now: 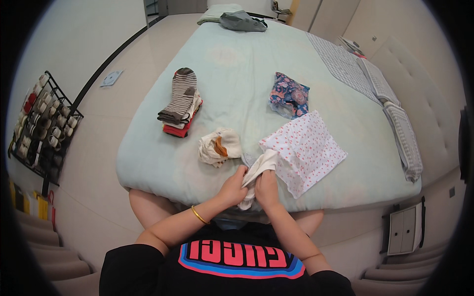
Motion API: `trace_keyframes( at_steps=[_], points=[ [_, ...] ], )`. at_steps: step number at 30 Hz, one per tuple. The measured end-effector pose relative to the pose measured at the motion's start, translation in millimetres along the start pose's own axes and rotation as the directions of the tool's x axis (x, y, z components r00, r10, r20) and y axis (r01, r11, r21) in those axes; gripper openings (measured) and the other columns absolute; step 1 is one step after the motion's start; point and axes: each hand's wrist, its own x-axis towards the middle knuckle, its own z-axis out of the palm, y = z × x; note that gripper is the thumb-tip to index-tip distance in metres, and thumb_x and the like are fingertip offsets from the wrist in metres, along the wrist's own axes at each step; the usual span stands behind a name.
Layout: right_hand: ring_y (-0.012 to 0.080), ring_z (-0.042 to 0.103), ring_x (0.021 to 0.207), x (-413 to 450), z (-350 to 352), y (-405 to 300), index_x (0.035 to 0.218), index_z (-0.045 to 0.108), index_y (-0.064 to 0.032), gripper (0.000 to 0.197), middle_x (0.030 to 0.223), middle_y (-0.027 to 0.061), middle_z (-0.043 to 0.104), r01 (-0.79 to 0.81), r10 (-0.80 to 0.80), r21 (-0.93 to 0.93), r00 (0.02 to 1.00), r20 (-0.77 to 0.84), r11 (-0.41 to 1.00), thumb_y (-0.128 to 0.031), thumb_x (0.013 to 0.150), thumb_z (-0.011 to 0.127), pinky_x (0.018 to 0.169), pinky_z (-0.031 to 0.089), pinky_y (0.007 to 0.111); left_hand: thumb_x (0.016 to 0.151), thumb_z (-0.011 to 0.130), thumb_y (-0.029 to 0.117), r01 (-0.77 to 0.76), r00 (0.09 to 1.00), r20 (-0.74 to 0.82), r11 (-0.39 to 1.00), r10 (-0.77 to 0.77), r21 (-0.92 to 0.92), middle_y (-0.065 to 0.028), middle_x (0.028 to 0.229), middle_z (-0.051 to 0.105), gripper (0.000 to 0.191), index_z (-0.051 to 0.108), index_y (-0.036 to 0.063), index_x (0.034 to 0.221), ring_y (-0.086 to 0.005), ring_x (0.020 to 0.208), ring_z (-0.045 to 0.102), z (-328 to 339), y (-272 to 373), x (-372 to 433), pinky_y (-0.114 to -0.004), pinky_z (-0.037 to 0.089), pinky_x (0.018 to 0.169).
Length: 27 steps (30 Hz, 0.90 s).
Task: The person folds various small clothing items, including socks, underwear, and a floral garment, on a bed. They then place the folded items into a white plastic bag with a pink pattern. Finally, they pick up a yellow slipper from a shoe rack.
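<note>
Between them, my left hand [235, 187] and my right hand [266, 188] hold a white sock [261, 165] over the near edge of the bed. A light grey piece of fabric [249, 159] lies just beyond it. To the left sits a bunch of cream socks [221, 147] with a brown patch. Farther left is a stack of folded socks [181, 98], striped grey-brown on top and red lower down. On the right, a white bag with small red prints [307, 151] lies flat, touching or nearly touching a blue floral bag [290, 94].
The bed's pale green cover [229, 92] spreads before me. A grey bag [242, 21] rests at its far end. Folded checked bedding [401, 140] lines the headboard side. A shoe rack [44, 127] stands on the left, and a small cabinet [404, 232] at the lower right.
</note>
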Motion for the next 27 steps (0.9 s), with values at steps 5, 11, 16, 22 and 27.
trace_keyframes(
  at_steps=[5, 11, 16, 22, 27],
  points=[
    [0.0435, 0.05, 0.094, 8.3, -2.7, 13.8, 0.108, 0.045, 0.0067, 0.031, 0.106, 0.0288, 0.049, -0.103, 0.074, 0.184, 0.984, 0.16, 0.977, -0.004, 0.079, 0.048, 0.082, 0.04, 0.043, 0.066, 0.046, -0.001, -0.054, 0.993, 0.097, 0.995, 0.061, -0.079, -0.0213, 0.109, 0.052, 0.06, 0.032, 0.0018, 0.124, -0.0315, 0.105, 0.05, -11.7, -7.0, 2.9, -0.035, 0.039, 0.089],
    [0.0224, 0.054, 0.095, 12.7, -20.7, 29.5, 0.118, 0.044, 0.0028, 0.047, 0.107, 0.0143, 0.054, -0.222, 0.064, 0.41, 0.928, 0.366, 0.885, -0.01, 0.077, 0.063, 0.082, 0.042, 0.035, 0.067, 0.045, -0.001, -0.112, 0.93, 0.327, 0.976, 0.17, -0.188, -0.0137, 0.117, 0.05, 0.065, 0.031, 0.0015, 0.13, -0.0213, 0.111, 0.047, -36.5, 2.0, 8.1, -0.03, 0.036, 0.093],
    [0.0153, 0.051, 0.102, 17.0, -39.3, 12.1, 0.123, 0.042, -0.0003, 0.055, 0.111, 0.0076, 0.053, -0.221, -0.082, 0.598, 0.896, 0.437, 0.771, -0.007, 0.074, 0.068, 0.088, 0.041, 0.03, 0.068, 0.045, -0.003, -0.119, 0.84, 0.495, 0.966, 0.221, -0.229, -0.0114, 0.116, 0.051, 0.06, 0.037, 0.0004, 0.127, -0.018, 0.108, 0.048, -55.9, 15.9, 17.5, -0.028, 0.037, 0.092],
    [0.0129, 0.051, 0.1, 19.4, -52.4, 4.6, 0.119, 0.044, 0.0014, 0.054, 0.109, 0.0057, 0.054, -0.349, -0.1, 0.551, 0.773, 0.627, 0.758, -0.005, 0.073, 0.07, 0.086, 0.043, 0.028, 0.065, 0.048, -0.004, -0.212, 0.777, 0.587, 0.972, 0.228, -0.097, -0.0079, 0.098, 0.059, 0.052, 0.05, 0.0007, 0.117, -0.0149, 0.094, 0.053, -65.4, 36.3, 21.3, -0.028, 0.041, 0.084],
    [0.0116, 0.056, 0.087, 22.8, -57.2, -3.9, 0.106, 0.053, 0.0033, 0.041, 0.096, 0.0059, 0.06, -0.348, 0.089, 0.381, 0.827, 0.555, 0.857, -0.008, 0.071, 0.072, 0.074, 0.047, 0.026, 0.064, 0.052, -0.003, -0.083, 0.88, 0.448, 0.98, 0.157, -0.18, -0.0069, 0.093, 0.062, 0.042, 0.051, 0.0011, 0.106, -0.0086, 0.083, 0.054, -60.1, 39.1, 22.9, -0.024, 0.044, 0.071]
  ],
)
